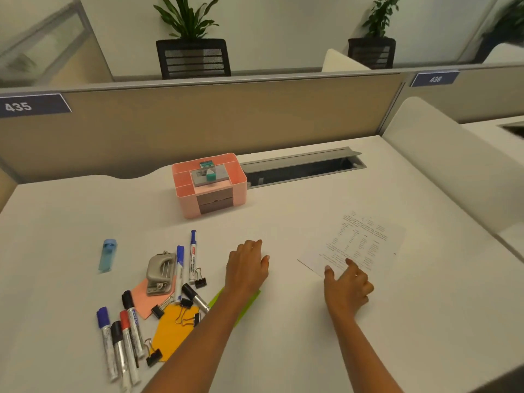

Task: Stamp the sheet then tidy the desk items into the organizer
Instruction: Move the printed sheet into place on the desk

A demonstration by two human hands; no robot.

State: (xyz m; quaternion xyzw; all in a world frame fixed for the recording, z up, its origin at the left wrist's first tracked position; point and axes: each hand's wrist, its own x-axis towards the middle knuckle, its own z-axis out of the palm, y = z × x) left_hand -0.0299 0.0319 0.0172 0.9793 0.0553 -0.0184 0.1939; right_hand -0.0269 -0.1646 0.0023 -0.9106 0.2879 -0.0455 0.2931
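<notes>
A white worktop [283,321] carries a pink organizer [209,184] with grey drawer fronts; on top sits a grey stamp pad with a teal-and-white stamp [210,175]. The sheet [357,245] is white with rows of small black print. A pale blue tube [107,255] lies apart. The hole punch [160,273] is grey. Markers [122,341] have silver or white barrels with blue, black and red caps. Sticky notes are pink [141,299], orange [173,330] and lime green [243,307]. Binder clips [154,357] look black with silvery wire handles. The partition [198,120] is tan, with navy number plates lettered white.
</notes>
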